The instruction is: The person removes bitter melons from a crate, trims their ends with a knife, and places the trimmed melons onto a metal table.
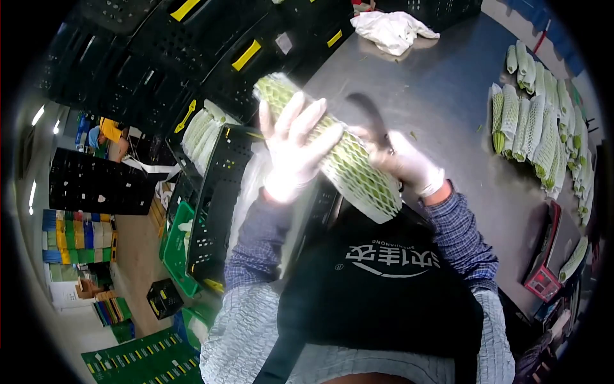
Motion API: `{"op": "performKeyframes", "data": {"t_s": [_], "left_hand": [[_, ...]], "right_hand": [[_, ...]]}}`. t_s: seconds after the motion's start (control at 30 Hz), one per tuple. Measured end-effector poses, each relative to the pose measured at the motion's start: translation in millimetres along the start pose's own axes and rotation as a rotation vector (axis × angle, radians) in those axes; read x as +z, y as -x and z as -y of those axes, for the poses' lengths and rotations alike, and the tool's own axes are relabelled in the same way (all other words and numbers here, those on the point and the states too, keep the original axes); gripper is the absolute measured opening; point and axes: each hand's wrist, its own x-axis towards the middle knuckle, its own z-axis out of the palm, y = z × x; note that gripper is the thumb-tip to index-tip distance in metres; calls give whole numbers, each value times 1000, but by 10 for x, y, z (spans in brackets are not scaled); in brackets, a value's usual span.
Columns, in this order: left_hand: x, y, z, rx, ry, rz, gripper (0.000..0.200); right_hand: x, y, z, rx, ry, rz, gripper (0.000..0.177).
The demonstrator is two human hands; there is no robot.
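A long green vegetable in white foam netting (364, 169) lies slantwise in front of my chest, over the edge of the metal table. My left hand (297, 144), in a pale glove, wraps round its upper part. At the lower part is my right hand (406, 160), also gloved, with its fingers curled. A dark curved blade (369, 109) sticks up from this hand, blurred by motion. How the right fingers touch the netting is hard to make out.
Several netted vegetables (543, 125) lie in rows at the right of the metal table (448, 83). A red-edged device (543, 278) and one netted vegetable (573, 259) are nearer. White cloth (391, 32) lies at the back. Black crates (214, 211) stand left; a person (110, 133) is far left.
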Motion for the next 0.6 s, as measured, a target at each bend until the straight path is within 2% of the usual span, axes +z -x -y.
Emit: {"op": "performKeyframes", "data": {"t_s": [0.03,0.07,0.13,0.17,0.27,0.3,0.33,0.37,0.4,0.43,0.47,0.53,0.6], "left_hand": [[45,-18,-38,-52,-13,32,37],[22,-109,-69,-110,-17,22,50],[104,-160,-146,-396,160,-87,64],[38,-140,-188,-627,441,-40,73],[-138,-175,-368,-1414,1893,11,84],[-18,8,-419,-1269,1851,138,84],[118,183,-486,-1122,1798,257,84],[12,99,-601,-1184,1797,271,84],[72,148,-675,-1238,1791,210,69],[84,179,-683,-1283,1791,226,76],[95,214,-691,-1330,1795,246,83],[184,352,-609,-1101,1452,412,80],[46,158,-691,-1066,1412,362,77]], "right_hand": [[67,13,51,84,-35,44,71],[179,33,110,32,-136,-5,73],[291,33,69,-141,-151,-110,83],[264,39,38,-181,-79,-166,85],[229,37,-65,-301,253,-368,87],[221,19,-201,-389,428,-492,76],[212,60,-209,-383,545,-488,70],[185,121,-220,-376,661,-479,63],[161,149,-222,-370,777,-466,57],[119,101,-161,-563,895,-500,45],[50,91,-51,-603,889,-503,49],[73,77,260,-581,938,-602,58],[103,18,539,-656,997,-586,68]]}}
